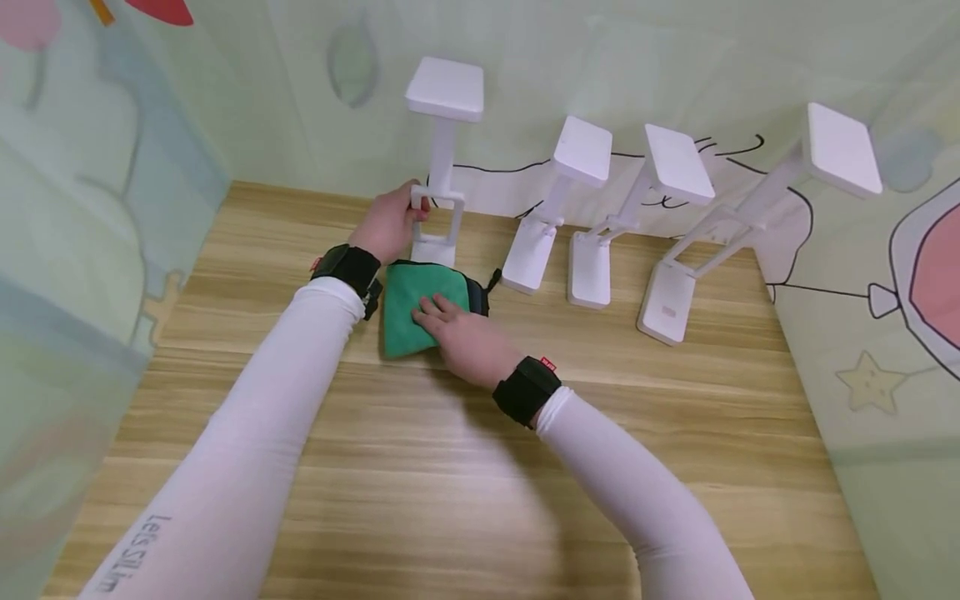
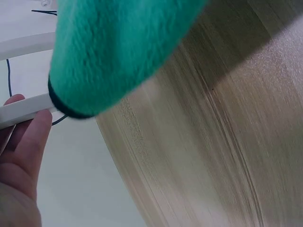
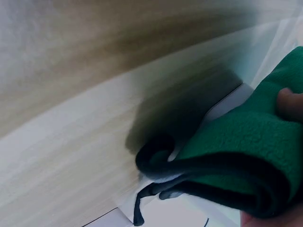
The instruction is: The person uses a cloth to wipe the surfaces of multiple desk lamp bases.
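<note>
My left hand grips the side bar of the hinged arm on the leftmost white desk lamp. In the left wrist view, the thumb and fingers pinch that white bar. My right hand holds a folded green cloth with black edging and a small black loop. The cloth is at the front of this lamp's base and hides part of it. In the right wrist view, the green cloth lies between the digits, and its black edge folds over on itself.
Three more white desk lamps stand to the right along the back of the wood-grain table. Printed fabric walls enclose the table at the back and both sides.
</note>
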Tool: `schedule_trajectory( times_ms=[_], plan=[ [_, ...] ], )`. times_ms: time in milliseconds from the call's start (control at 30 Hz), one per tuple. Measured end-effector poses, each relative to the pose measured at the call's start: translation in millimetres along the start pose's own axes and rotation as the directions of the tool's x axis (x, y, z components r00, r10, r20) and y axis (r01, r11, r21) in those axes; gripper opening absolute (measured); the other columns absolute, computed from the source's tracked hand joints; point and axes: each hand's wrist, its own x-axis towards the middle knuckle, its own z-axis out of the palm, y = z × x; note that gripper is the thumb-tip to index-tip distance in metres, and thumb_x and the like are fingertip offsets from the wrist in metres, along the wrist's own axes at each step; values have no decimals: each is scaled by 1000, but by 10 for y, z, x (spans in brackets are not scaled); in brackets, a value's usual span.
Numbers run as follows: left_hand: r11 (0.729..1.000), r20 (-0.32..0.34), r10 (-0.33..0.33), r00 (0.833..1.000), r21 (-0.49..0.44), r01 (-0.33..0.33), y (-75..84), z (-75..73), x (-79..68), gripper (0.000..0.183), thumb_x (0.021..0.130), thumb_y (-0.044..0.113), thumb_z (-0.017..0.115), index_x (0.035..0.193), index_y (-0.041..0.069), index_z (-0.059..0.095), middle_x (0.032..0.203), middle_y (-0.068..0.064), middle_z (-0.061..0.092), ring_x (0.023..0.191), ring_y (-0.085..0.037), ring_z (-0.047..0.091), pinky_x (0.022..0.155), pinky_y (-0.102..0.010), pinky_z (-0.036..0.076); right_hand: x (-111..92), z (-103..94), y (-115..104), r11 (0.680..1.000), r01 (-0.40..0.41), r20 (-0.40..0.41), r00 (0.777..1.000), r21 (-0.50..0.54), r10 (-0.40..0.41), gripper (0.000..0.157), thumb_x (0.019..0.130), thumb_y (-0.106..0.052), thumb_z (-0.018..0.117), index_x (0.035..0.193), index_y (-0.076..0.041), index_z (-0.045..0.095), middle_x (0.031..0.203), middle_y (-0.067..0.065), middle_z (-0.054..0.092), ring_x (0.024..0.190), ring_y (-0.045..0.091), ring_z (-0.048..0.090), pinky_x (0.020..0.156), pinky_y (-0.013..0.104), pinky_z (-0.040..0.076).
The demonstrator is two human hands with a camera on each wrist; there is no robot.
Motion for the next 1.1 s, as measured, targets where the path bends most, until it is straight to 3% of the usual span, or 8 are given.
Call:
schedule_trajectory(
  times_ms=[133, 267, 500, 767, 967, 1100],
  plan=[
    [1000, -6, -3, 1000, 10, 3, -8, 13, -8, 8, 104, 0, 45, 108, 1, 51, 101, -14, 62, 101, -26, 61, 89, -43, 49, 53, 29, 39, 998, 29, 10, 1000, 57, -30, 51, 100, -11, 51, 150, -12, 41, 154, 11, 38, 141, 25, 29, 98, 37, 49],
    [1000, -10, 15, 1000, 18, -15, -46, 26, -7, 9, 103, -2, 43, 106, 1, 51, 101, -15, 62, 102, -26, 61, 89, -42, 50, 139, 59, 78, 992, 52, 20, 998, 116, -54, 50, 102, -13, 48, 152, -13, 38, 157, 9, 33, 143, 24, 24, 108, 38, 40],
    [1000, 2, 17, 1000, -8, -17, -42, 8, -28, 11, 104, -1, 41, 109, 0, 50, 105, -14, 61, 106, -25, 61, 93, -40, 49, 350, 95, 159, 982, -4, 17, 1000, 190, 1, 53, 102, -11, 50, 153, -15, 35, 159, 6, 29, 145, 17, 13, 114, 35, 29],
    [1000, 28, 1, 1000, -20, -1, 10, 19, -56, 9, 105, 4, 43, 110, 1, 49, 105, -14, 61, 103, -26, 60, 88, -41, 49, 481, 12, 249, 982, -142, 18, 990, 126, 140, 52, 104, -23, 52, 152, -10, 36, 157, 13, 31, 144, 26, 19, 113, 39, 32],
    [1000, 22, 12, 1000, -11, -12, 33, 22, -58, 9, 105, 2, 44, 110, 0, 50, 105, -15, 62, 104, -26, 61, 88, -41, 50, 409, -25, 239, 980, -191, 41, 981, 50, 189, 51, 105, -21, 50, 152, -8, 35, 158, 16, 28, 144, 29, 18, 114, 40, 30],
    [1000, 15, 17, 1000, -13, -17, 17, 28, -50, 9, 104, 0, 43, 110, -1, 50, 106, -15, 62, 105, -25, 62, 90, -41, 50, 292, -55, 186, 979, -201, 60, 978, 33, 199, 49, 104, -7, 48, 152, -7, 36, 157, 16, 29, 144, 31, 19, 113, 41, 32]
  ],
)
